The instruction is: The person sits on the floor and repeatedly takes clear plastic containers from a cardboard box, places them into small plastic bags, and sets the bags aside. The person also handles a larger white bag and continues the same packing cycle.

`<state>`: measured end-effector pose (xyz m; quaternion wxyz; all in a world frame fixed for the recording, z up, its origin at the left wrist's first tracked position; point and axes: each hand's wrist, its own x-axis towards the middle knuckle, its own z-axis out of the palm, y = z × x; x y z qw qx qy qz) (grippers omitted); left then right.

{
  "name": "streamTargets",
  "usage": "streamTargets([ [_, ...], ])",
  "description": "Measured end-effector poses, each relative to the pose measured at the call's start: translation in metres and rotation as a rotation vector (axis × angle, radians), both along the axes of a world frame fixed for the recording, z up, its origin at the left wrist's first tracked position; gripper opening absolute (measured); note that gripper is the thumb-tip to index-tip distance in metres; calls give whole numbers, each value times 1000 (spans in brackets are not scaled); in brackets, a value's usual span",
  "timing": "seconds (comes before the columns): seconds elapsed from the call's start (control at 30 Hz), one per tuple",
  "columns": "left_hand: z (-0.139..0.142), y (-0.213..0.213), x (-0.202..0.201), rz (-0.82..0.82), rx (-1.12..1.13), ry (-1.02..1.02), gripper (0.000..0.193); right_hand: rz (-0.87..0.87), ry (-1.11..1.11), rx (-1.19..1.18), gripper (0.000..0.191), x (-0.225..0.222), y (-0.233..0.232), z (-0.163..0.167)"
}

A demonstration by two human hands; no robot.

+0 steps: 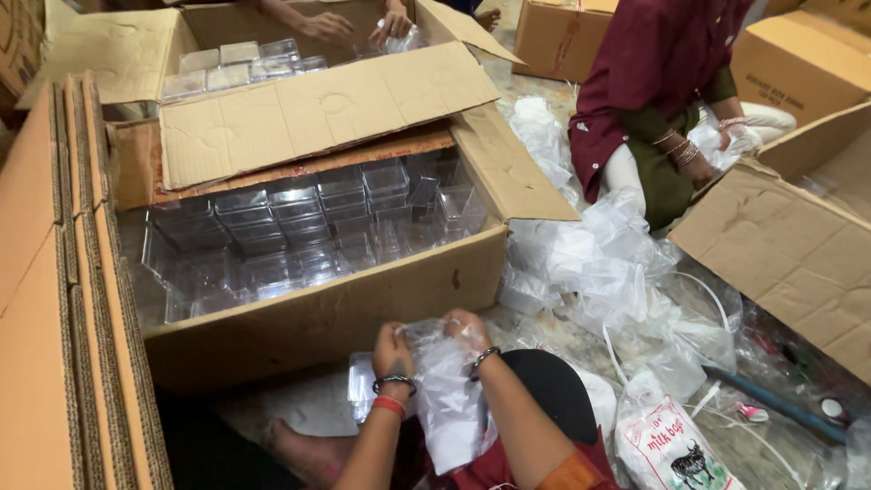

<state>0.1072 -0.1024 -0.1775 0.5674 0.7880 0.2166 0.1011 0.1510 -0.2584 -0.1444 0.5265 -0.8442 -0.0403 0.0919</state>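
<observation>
My left hand [392,352] and my right hand [466,332] both grip the top of a clear plastic bag [449,399] held over my lap. A clear plastic box [361,386] rests just left of the bag by my left wrist. In front of my hands stands a large open cardboard carton [363,304] filled with rows of clear plastic boxes [308,222].
A pile of crumpled clear bags [599,263] lies to the right. A seated person in a maroon top [667,86] handles bags at the far right. Another person's hands [358,25] reach into a second carton of boxes at the back. A printed white sack [671,445] sits bottom right.
</observation>
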Motion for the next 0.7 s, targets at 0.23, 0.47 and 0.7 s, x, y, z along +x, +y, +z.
streamTargets([
  [0.23,7,38,2,65,-532,-342,30,87,-166,404,28,-42,18,63],
  [0.47,11,73,-17,-110,-767,-382,26,244,-433,209,34,-69,38,89],
  [0.7,-3,84,-32,-309,-955,-62,27,209,-361,504,22,-54,28,43],
])
